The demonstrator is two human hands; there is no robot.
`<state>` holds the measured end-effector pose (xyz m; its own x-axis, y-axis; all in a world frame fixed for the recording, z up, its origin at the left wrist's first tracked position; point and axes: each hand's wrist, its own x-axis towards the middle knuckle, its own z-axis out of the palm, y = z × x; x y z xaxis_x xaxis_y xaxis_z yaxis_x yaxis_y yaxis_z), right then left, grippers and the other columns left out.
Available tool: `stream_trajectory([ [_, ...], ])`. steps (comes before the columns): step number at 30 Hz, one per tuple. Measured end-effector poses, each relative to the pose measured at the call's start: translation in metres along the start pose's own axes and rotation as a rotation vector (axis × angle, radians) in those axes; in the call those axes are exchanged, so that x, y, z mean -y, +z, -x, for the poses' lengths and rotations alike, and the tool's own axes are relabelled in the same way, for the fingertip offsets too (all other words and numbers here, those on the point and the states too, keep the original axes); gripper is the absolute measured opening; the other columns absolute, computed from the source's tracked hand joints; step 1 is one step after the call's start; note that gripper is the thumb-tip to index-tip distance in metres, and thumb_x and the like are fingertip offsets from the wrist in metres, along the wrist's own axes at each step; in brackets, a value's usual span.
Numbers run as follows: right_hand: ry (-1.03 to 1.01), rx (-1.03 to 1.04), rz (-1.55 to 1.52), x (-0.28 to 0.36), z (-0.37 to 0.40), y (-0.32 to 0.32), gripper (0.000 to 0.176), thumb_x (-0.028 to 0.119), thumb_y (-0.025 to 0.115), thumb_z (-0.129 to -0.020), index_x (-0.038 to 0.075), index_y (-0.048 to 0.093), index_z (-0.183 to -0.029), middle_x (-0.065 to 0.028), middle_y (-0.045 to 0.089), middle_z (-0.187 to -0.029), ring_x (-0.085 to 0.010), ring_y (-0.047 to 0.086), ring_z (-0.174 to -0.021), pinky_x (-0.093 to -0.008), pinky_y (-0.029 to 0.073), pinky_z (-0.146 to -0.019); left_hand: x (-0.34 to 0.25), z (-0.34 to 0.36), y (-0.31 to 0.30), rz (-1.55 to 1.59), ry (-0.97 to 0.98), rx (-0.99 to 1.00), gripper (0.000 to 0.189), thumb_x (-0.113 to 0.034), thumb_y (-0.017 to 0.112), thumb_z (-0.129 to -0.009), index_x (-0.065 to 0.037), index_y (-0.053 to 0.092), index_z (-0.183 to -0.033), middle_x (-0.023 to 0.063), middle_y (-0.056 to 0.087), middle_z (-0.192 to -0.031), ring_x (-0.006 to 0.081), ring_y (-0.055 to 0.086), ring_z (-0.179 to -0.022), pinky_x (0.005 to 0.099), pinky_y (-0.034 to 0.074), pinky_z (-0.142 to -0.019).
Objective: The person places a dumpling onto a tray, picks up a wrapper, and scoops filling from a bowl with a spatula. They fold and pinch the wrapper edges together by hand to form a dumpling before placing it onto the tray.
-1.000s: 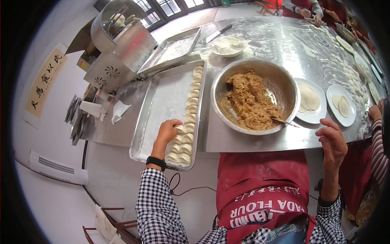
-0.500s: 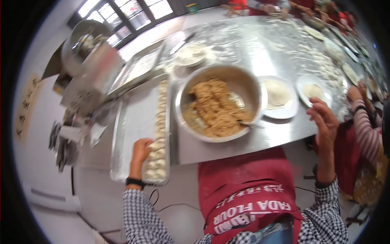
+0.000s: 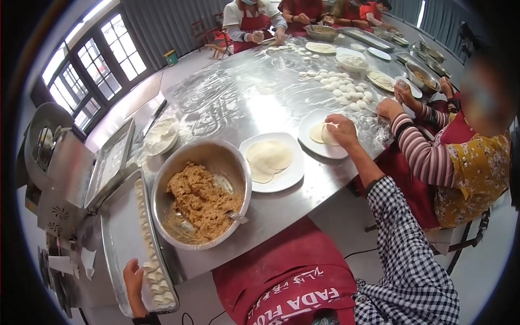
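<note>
My right hand (image 3: 340, 131) is closed on the edge of a round dough wrapper (image 3: 328, 134) over a white plate (image 3: 324, 151). My left hand (image 3: 133, 277) is beside a row of dumplings (image 3: 156, 281) in a metal tray (image 3: 120, 233), its fingers apart and holding nothing. Between my hands stands a steel bowl (image 3: 245, 189) of brown filling (image 3: 203, 200), with a spoon handle (image 3: 237, 216) at its right side. Another white plate (image 3: 287, 180) bears a stack of wrappers (image 3: 268, 158).
A co-worker (image 3: 460, 157) in a floral apron sits at the right, hands over the table. More people (image 3: 254, 24) work at the far side. A flour bowl (image 3: 161, 136), dough pieces (image 3: 346, 89), a second tray (image 3: 111, 162) and a machine (image 3: 59, 189) surround the work area.
The view has swung to the right. My right hand has reached forward to the wrappers on the right plate and closed on one. My left hand has come away from the dumplings.
</note>
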<state>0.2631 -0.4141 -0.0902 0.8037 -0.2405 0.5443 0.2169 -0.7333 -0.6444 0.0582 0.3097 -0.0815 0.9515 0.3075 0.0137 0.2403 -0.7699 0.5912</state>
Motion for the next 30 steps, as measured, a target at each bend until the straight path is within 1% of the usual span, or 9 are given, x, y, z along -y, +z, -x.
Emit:
stream_trajectory([
  [3, -0.181, 0.043, 0.089, -0.027, -0.007, 0.008, 0.015, 0.009, 0.060, -0.071, 0.005, 0.064, -0.084, -0.0103, 0.063, -0.088, -0.0252, 0.061, -0.080, -0.0310, 0.048, -0.072, -0.033, 0.022, -0.019, 0.181, -0.085, 0.000, 0.043, -0.010, 0.055, -0.074, 0.003, 0.050, -0.114, 0.0126, 0.055, -0.109, 0.0207, 0.053, -0.099, 0.0308, 0.046, -0.078],
  [5, -0.053, 0.219, 0.147, -0.025, -0.010, 0.012, 0.015, 0.010, 0.060, -0.071, 0.008, 0.065, -0.084, -0.0113, 0.063, -0.085, -0.0265, 0.060, -0.078, -0.0326, 0.048, -0.070, -0.071, 0.043, -0.026, 0.266, -0.116, -0.008, 0.043, -0.012, 0.055, -0.074, 0.002, 0.049, -0.115, 0.0123, 0.054, -0.111, 0.0207, 0.052, -0.101, 0.0307, 0.046, -0.078],
  [12, 0.033, 0.329, 0.366, -0.006, -0.017, 0.002, 0.016, 0.009, 0.062, -0.065, 0.015, 0.067, -0.078, -0.0080, 0.061, -0.082, -0.0262, 0.059, -0.083, -0.0354, 0.048, -0.073, -0.171, 0.102, 0.005, 0.512, -0.010, -0.001, 0.032, -0.006, 0.054, -0.077, 0.002, 0.054, -0.108, 0.0116, 0.057, -0.104, 0.0182, 0.054, -0.097, 0.0296, 0.048, -0.078],
  [16, -0.057, 0.231, 0.333, 0.009, -0.003, -0.001, 0.011, 0.008, 0.062, -0.064, 0.011, 0.065, -0.075, -0.0093, 0.062, -0.084, -0.0265, 0.059, -0.084, -0.0361, 0.048, -0.072, -0.200, 0.118, 0.033, 0.596, 0.040, 0.044, 0.026, -0.001, 0.052, -0.077, 0.003, 0.057, -0.102, 0.0108, 0.058, -0.100, 0.0175, 0.057, -0.092, 0.0304, 0.049, -0.078],
  [18, -0.343, 0.028, 0.111, 0.026, 0.011, -0.008, 0.006, 0.007, 0.061, -0.068, 0.006, 0.061, -0.074, -0.0093, 0.062, -0.082, -0.0240, 0.060, -0.079, -0.0335, 0.048, -0.068, -0.216, 0.125, 0.048, 0.655, 0.060, 0.073, 0.023, 0.000, 0.051, -0.076, 0.003, 0.058, -0.098, 0.0113, 0.059, -0.098, 0.0176, 0.058, -0.090, 0.0310, 0.049, -0.078],
  [19, -0.343, 0.032, 0.107, 0.041, 0.019, -0.014, 0.006, 0.007, 0.061, -0.068, 0.006, 0.061, -0.074, -0.0093, 0.062, -0.082, -0.0240, 0.060, -0.079, -0.0335, 0.048, -0.068, -0.223, 0.128, 0.053, 0.652, 0.056, 0.071, 0.023, 0.000, 0.051, -0.076, 0.003, 0.058, -0.098, 0.0113, 0.059, -0.098, 0.0176, 0.058, -0.090, 0.0310, 0.049, -0.078],
  [21, -0.119, 0.186, -0.160, 0.077, 0.037, -0.028, 0.004, 0.005, 0.058, -0.073, 0.003, 0.058, -0.076, -0.0086, 0.062, -0.079, -0.0216, 0.060, -0.073, -0.0296, 0.047, -0.065, -0.238, 0.133, 0.064, 0.762, 0.101, 0.142, 0.023, 0.001, 0.051, -0.076, 0.004, 0.058, -0.098, 0.0117, 0.060, -0.097, 0.0179, 0.059, -0.089, 0.0313, 0.049, -0.078],
  [25, -0.300, 0.417, -0.427, 0.135, 0.083, -0.029, 0.009, 0.003, 0.059, -0.074, 0.002, 0.057, -0.083, -0.0093, 0.060, -0.076, -0.0207, 0.059, -0.067, -0.0280, 0.046, -0.063, -0.254, 0.137, 0.095, 0.927, 0.078, 0.421, 0.031, 0.000, 0.055, -0.075, 0.003, 0.055, -0.106, 0.0119, 0.060, -0.100, 0.0194, 0.058, -0.093, 0.0325, 0.047, -0.085],
  [30, -0.499, 0.788, -0.555, 0.209, 0.133, -0.015, 0.022, 0.006, 0.060, -0.073, 0.007, 0.055, -0.094, -0.0096, 0.060, -0.077, -0.0290, 0.059, -0.068, -0.0358, 0.048, -0.058, -0.275, 0.137, 0.129, 0.823, 0.129, 0.453, 0.049, 0.001, 0.064, -0.070, 0.002, 0.049, -0.116, 0.0114, 0.052, -0.117, 0.0203, 0.053, -0.106, 0.0303, 0.044, -0.088],
])
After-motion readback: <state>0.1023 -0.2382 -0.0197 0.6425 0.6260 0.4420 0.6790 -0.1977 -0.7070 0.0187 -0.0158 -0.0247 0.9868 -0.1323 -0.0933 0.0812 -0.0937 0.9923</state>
